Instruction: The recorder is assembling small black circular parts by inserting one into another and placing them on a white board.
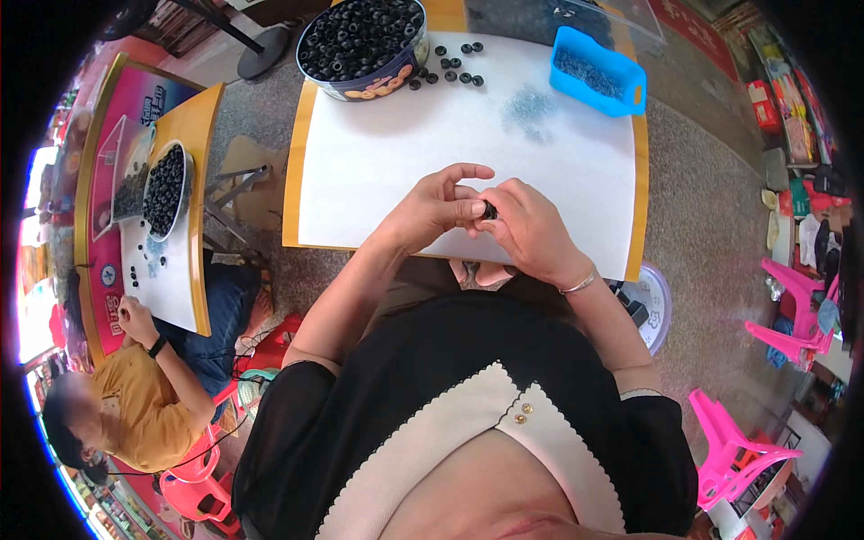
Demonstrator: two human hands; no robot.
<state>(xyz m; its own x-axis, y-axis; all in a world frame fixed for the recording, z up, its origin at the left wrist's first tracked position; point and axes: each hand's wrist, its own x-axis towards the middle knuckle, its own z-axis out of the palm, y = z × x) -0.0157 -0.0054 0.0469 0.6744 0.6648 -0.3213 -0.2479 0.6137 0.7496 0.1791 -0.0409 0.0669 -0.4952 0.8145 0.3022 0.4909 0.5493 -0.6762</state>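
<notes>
One small, round black bead shows between both hands, over the tabletop by its near edge. The right hand has its grip pinched on it; the left hand touches it by thumb, closure unclear. Bare white space stretches ahead toward the tub and blue tray.

Small black piece, pinched; partly hidden

Big white letters on the pink and purple sign at the left of the frame, with more white writing and a little round blue badge lower down. Cookie-picture label on the blue tub, top middle.
</notes>
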